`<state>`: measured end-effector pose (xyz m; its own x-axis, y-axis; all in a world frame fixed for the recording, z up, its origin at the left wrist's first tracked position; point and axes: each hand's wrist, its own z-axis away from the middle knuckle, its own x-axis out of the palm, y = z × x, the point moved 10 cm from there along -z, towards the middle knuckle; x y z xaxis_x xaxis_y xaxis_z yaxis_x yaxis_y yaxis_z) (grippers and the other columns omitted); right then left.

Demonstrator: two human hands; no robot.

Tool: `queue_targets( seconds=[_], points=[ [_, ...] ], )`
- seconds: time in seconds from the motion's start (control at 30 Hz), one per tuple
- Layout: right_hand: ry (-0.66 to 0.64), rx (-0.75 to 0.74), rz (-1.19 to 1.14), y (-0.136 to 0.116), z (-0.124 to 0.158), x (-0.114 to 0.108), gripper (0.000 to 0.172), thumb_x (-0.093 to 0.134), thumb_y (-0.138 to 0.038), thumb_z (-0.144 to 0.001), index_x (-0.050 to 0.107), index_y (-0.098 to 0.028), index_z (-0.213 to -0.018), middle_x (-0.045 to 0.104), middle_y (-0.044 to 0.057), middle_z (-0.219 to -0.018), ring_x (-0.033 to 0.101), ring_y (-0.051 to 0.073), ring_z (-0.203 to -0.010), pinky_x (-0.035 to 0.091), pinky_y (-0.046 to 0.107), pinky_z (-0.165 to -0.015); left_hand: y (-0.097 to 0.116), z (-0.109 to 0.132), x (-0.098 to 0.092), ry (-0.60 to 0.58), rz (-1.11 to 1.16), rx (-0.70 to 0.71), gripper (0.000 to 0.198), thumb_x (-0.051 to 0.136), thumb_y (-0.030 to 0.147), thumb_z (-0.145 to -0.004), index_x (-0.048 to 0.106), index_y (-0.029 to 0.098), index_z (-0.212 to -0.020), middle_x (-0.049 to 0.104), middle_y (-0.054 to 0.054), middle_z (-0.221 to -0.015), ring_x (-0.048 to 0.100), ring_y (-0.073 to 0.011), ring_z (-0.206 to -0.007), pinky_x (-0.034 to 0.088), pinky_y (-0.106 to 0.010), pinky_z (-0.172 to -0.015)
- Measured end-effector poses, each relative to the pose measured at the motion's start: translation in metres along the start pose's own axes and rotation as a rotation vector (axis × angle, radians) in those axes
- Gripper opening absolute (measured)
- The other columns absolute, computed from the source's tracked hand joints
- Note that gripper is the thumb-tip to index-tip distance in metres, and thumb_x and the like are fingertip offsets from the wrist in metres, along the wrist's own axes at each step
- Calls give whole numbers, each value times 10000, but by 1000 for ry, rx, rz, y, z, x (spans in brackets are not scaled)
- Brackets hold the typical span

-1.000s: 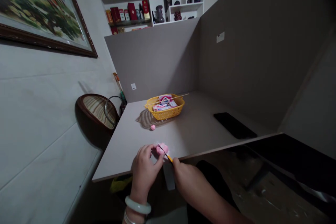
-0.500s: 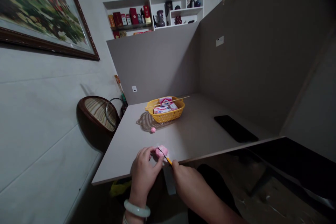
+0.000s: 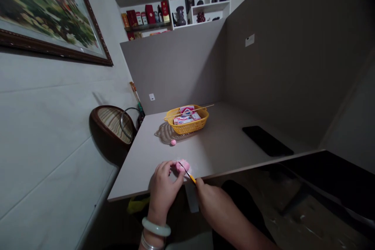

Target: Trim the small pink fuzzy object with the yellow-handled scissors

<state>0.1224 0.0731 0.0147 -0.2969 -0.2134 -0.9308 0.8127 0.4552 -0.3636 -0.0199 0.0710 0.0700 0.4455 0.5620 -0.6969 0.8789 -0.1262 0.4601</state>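
Note:
A pink lump [image 3: 183,165] lies near the front edge of the grey table. My left hand [image 3: 164,185] is closed on its left side, thumb and fingers curved around it. My right hand [image 3: 209,199] grips the yellow handle of a thin tool [image 3: 191,178], whose dark tip lies across the top of the lump. Whitish scraps show around the lump. Farther back on the table sits a small pink ball [image 3: 173,142], apart from both hands.
Behind the ball stands a yellow basket [image 3: 190,127] holding small boxes, with a thin stick [image 3: 206,106] across its top. A black flat object [image 3: 266,140] lies at the right. Grey panels [image 3: 181,66] border the table's back and right sides.
The camera view has shifted slightly, so the table and basket appear a little higher and farther right. Both hands keep nearly the same hold on the lump and the tool.

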Motion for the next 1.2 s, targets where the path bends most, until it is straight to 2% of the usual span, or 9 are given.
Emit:
queue_targets(
  seconds=[0.13, 0.33, 0.57, 0.8, 1.0, 1.2],
  points=[
    [-30, 13, -2, 8, 13, 10, 211, 364, -85, -958, 552, -181, -952, 736, 93, -852, 727, 227, -777, 335, 265, -541, 2, 0, 0, -8, -11, 13, 170, 587, 336, -855, 644, 210, -953, 665, -54, -933, 624, -204, -854, 525, -344, -777],
    [-6, -10, 64, -10, 0, -14, 238, 405, -34, -899, 574, -162, -1006, 735, 106, -906, 724, 239, -817, 358, 270, -555, 3, -1, -3, 2, 5, 14, 181, 580, 342, -860, 648, 206, -959, 666, -59, -934, 624, -206, -864, 523, -343, -782],
    [-26, -1, 27, 4, 17, 4, 245, 360, -74, -948, 579, -180, -974, 736, 76, -839, 720, 235, -752, 342, 279, -530, 1, -1, -1, -17, 25, 16, 174, 599, 332, -851, 649, 211, -965, 666, -52, -945, 617, -198, -853, 523, -338, -773],
    [20, -11, 67, -8, 2, -13, 267, 396, -37, -894, 594, -168, -1017, 741, 93, -899, 724, 246, -802, 356, 271, -542, 4, -1, -2, -13, 17, 28, 198, 588, 376, -864, 664, 210, -940, 674, -51, -919, 624, -194, -830, 523, -332, -763],
    [-45, 20, 56, 9, 22, 4, 265, 350, -78, -956, 591, -178, -998, 743, 86, -858, 724, 244, -761, 346, 277, -526, 1, -1, -1, -16, 37, 14, 191, 600, 362, -850, 665, 216, -954, 676, -49, -933, 630, -197, -848, 529, -334, -771],
    [27, -23, 72, -9, 2, -14, 253, 407, -37, -893, 588, -167, -1013, 738, 92, -894, 724, 248, -797, 365, 268, -549, 0, -2, 0, -29, 42, 0, 216, 597, 385, -853, 667, 210, -959, 678, -57, -954, 623, -200, -848, 527, -341, -768]
  ],
)
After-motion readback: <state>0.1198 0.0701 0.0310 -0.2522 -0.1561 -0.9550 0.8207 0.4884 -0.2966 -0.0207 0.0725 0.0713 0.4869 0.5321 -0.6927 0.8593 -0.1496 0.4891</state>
